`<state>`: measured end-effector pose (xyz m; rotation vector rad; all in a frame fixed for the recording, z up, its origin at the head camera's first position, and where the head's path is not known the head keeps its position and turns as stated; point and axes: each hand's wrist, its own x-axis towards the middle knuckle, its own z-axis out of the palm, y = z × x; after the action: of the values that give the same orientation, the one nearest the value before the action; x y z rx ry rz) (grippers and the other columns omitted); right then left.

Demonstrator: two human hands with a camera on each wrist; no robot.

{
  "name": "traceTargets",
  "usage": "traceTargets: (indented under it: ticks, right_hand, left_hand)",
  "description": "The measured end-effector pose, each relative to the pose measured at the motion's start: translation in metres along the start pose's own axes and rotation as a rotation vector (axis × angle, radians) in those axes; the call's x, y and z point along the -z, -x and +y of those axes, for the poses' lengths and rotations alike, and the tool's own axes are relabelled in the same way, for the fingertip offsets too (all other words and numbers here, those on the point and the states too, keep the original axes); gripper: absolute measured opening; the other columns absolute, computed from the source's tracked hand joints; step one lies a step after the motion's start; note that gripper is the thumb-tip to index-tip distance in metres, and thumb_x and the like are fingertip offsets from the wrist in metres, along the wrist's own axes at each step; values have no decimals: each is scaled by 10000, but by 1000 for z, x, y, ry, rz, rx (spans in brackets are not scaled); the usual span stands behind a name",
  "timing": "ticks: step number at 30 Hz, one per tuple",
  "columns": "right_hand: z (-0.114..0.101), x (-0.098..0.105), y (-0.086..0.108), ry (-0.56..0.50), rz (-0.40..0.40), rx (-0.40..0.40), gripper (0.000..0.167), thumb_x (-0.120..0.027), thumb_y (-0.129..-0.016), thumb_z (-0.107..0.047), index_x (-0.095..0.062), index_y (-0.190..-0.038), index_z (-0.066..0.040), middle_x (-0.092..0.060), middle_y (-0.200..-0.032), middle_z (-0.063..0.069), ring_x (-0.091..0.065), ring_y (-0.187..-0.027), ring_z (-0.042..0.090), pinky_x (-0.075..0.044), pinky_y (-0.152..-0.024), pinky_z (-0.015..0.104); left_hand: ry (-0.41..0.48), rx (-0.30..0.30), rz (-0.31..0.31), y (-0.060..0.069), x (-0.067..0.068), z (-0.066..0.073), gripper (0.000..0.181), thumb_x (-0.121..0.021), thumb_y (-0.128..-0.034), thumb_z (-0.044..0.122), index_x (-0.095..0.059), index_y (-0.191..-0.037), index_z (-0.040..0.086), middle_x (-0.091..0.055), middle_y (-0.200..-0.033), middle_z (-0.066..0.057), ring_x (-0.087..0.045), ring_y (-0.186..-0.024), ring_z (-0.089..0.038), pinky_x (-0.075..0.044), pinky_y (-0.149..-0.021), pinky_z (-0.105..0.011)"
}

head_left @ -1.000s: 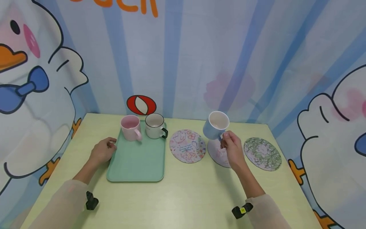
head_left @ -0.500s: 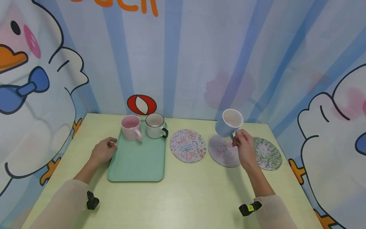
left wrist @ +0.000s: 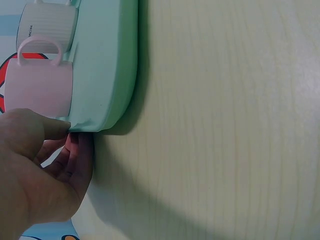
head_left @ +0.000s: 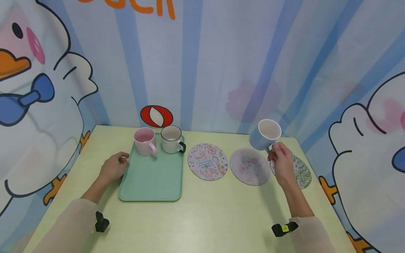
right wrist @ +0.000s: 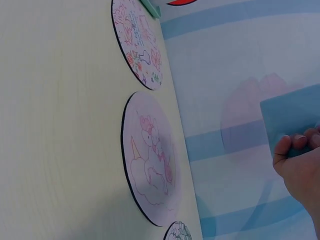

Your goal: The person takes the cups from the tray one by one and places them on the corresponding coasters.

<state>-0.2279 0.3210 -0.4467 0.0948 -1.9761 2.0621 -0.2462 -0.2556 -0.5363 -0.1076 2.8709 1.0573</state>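
Note:
My right hand grips a light blue mug by its handle, holding it in the air above the table near the green-patterned round coaster. In the right wrist view, part of the blue mug shows beyond the curled fingers. My left hand pinches the left rim of a mint green tray; the left wrist view shows its thumb on top and fingers below the edge. On the tray's far end stand a pink mug and a white mug with a black rim and handle.
Two more round coasters lie right of the tray: a floral one and a pale pink one with a unicorn drawing. A striped cartoon curtain rises behind the light wooden table.
My right hand has carried the blue mug rightward, from over the pale pink coaster toward the green-patterned one, uncovering the pale pink coaster. My left hand has stayed at the tray.

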Motion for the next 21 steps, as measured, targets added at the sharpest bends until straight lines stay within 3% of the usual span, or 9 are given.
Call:
traceTargets:
  ticks: [12,21]
  right_hand:
    - [-7,30,-5,-16,70,-31,368,-417,-1158,-198,-372,-878,37,-274,-715,38,-358,-742,230,-415,-718,317]
    - [-6,61,-5,-28,70,-68,403,-396,-1166,-258,-327,-841,-30,-258,-758,49,-307,-761,256,-372,-720,316]
  left_hand:
    - [4,4,-2,-3,-3,-3,403,-546,-1058,164,-565,-1405,-41,-660,-1172,-241,-636,-968,-337,-492,-806,-469]
    - [7,9,0,0,-4,-1,408,-531,-1065,164,-554,-1416,-41,-650,-1182,-241,-629,-973,-344,-484,-783,-440]
